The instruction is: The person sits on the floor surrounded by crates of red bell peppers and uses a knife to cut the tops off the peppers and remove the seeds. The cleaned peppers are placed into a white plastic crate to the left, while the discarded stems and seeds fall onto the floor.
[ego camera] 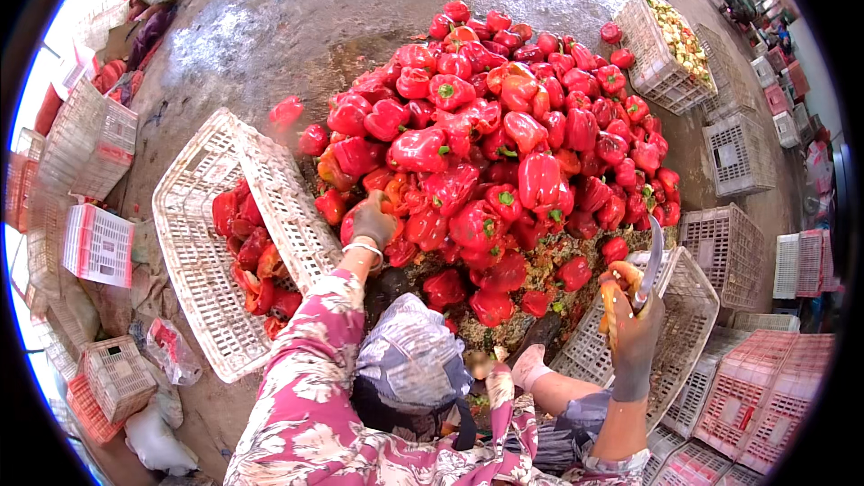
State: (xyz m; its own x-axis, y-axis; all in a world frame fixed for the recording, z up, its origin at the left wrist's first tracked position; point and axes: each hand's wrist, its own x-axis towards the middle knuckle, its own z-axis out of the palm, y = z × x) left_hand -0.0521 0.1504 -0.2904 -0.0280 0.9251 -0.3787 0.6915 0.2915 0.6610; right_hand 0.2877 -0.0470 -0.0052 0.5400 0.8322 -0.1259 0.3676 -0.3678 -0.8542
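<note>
A large heap of red bell peppers (472,148) lies on the wet floor before me. My left hand (374,219), gloved and with a pale bangle at the wrist, reaches to the heap's near left edge and touches peppers there; whether it grips one is hidden. In my right hand (631,317), also gloved, is a curved knife (653,260), its blade pointing up, together with an orange-yellow piece that looks like pepper. To the left, a white plastic crate (202,283) holds opened red peppers (256,250). Another white crate (685,324) stands beneath and beside my right hand.
A crate of pale cores and trimmings (665,47) stands at the back right. Stacked crates (756,398) line the right side, and more crates (99,243) and a plastic bag (174,351) lie left. Seeds and scraps (540,270) cover the floor near my feet.
</note>
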